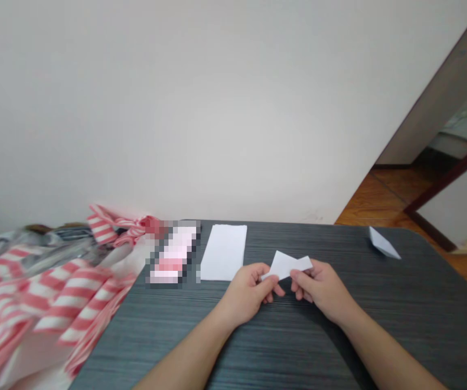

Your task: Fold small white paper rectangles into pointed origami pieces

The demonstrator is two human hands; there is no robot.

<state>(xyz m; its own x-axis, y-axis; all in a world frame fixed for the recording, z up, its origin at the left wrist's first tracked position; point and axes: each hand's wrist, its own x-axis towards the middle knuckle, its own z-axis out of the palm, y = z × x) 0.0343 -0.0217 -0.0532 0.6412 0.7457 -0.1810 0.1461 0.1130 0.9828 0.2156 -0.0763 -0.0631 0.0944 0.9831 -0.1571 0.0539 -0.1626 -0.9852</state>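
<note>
A small piece of folded white paper [285,265] is held between both hands, just above the dark table. My left hand [250,290] pinches its left end, thumb on top and fingers beneath. At the other end, my right hand [320,287] grips the paper between thumb and curled fingers. The paper's upper edge dips to a notch, with one corner rising on each side. Behind my left hand lies a stack of white paper sheets [224,252]. Far to the right, another folded white paper piece [383,242] rests on the table by itself.
The dark wood-grain table [168,336] reaches a pale wall [233,108]. A pixelated pink and white item [176,252] lies left of the sheets. Red-and-white striped cloth [75,298] is heaped beyond the table's left edge. Wooden floor [371,197] shows at right.
</note>
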